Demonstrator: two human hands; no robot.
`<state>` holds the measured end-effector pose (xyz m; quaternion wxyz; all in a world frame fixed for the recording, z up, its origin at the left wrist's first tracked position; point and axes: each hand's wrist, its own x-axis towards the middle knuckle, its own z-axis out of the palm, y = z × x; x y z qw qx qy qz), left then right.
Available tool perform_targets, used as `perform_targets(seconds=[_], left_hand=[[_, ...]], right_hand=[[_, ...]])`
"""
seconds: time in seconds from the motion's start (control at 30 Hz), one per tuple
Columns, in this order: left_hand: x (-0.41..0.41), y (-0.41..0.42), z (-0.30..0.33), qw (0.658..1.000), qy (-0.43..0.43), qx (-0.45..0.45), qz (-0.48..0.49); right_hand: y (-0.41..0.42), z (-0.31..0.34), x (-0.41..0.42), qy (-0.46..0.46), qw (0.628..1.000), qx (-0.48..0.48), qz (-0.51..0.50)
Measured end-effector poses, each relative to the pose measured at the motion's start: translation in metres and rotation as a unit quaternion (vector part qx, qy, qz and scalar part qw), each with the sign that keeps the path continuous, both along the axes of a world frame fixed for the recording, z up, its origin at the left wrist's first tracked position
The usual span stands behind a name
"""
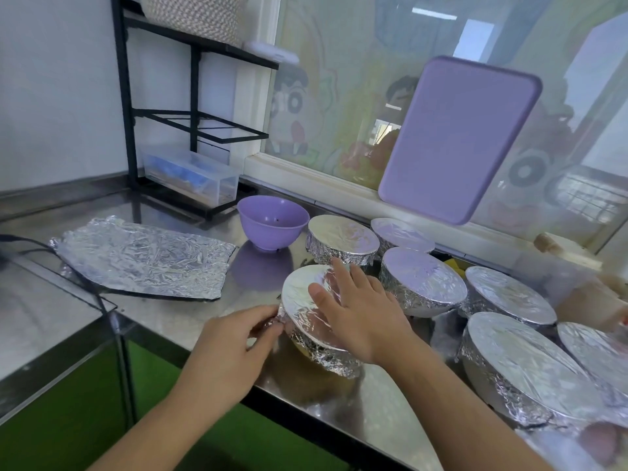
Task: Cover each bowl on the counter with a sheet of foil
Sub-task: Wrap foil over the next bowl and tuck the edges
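A: Setting, as seen from beside it: a kitchen?
B: Yes. Stainless steel surface (190,321), purple bowl (273,226), purple cutting board (455,137) leaning on the cartoon-painted window (339,107), and a black wire rack (190,107).

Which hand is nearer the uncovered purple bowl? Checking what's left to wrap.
Right. The right hand lies just below-right of the purple bowl; the left hand is lower, nearer the counter edge.

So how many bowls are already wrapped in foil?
7 in view: one under the hands, two by the window, one mid-counter, three at right. More may be hidden at right.
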<state>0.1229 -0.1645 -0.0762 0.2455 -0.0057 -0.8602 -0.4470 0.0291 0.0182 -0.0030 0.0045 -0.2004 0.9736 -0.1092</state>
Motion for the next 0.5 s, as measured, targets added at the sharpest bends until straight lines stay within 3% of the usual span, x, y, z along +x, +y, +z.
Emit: perform_targets(seconds=[0.2, 0.5], left_hand=[[-0.005, 0.006, 0.001, 0.994, -0.027, 0.093, 0.039], [-0.009, 0.011, 0.007, 0.99, -0.055, 0.079, 0.1]], right_hand=[[0.0, 0.001, 0.0, -0.005, 1.0, 0.002, -0.003], [0.001, 0.001, -0.001, -0.002, 1.0, 0.001, -0.002]])
